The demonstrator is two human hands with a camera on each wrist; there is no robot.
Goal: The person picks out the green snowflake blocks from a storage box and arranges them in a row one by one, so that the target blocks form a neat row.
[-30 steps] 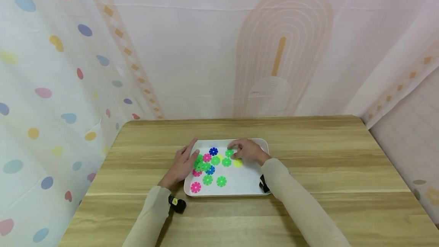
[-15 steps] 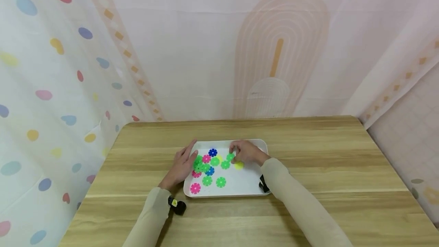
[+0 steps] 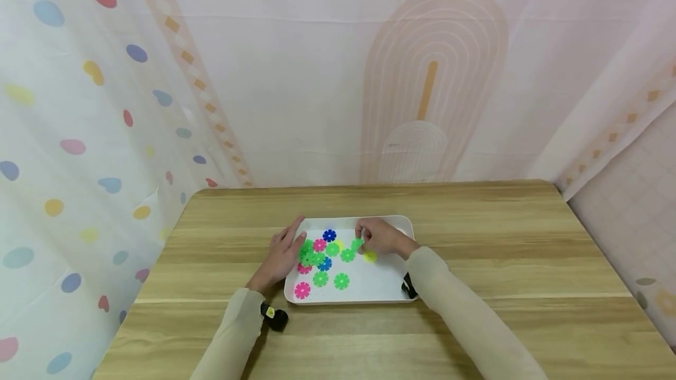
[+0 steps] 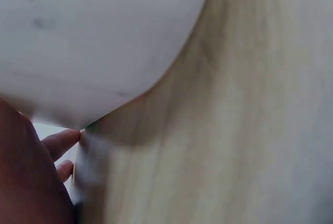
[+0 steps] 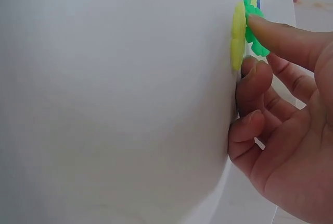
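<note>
A white tray (image 3: pixel 393 289) lies on the wooden table (image 3: pixel 475 239) and holds several flat flower-shaped discs in green, pink, blue and yellow. My right hand (image 3: pixel 362 238) is over the tray's far right part and pinches a green disc (image 3: pixel 357 244), with a yellow disc (image 3: pixel 370 257) just beside it. In the right wrist view one fingertip lies on the green disc (image 5: pixel 255 41) next to the yellow disc (image 5: pixel 238 36), and the other fingers (image 5: pixel 255 81) are curled. My left hand (image 3: pixel 291 240) rests flat on the tray's left rim, fingers straight, beside a cluster of green discs (image 3: pixel 311 255).
A blue disc (image 3: pixel 329 235) lies at the tray's far side and a pink disc (image 3: pixel 302 290) at its near left corner. Patterned fabric walls close off the table's back and left. In the left wrist view I see only the tray's rim (image 4: pixel 93 41) and the table (image 4: pixel 250 130).
My right hand has drawn slightly toward me and to the right with the green disc. The left hand has stayed on the tray's edge.
</note>
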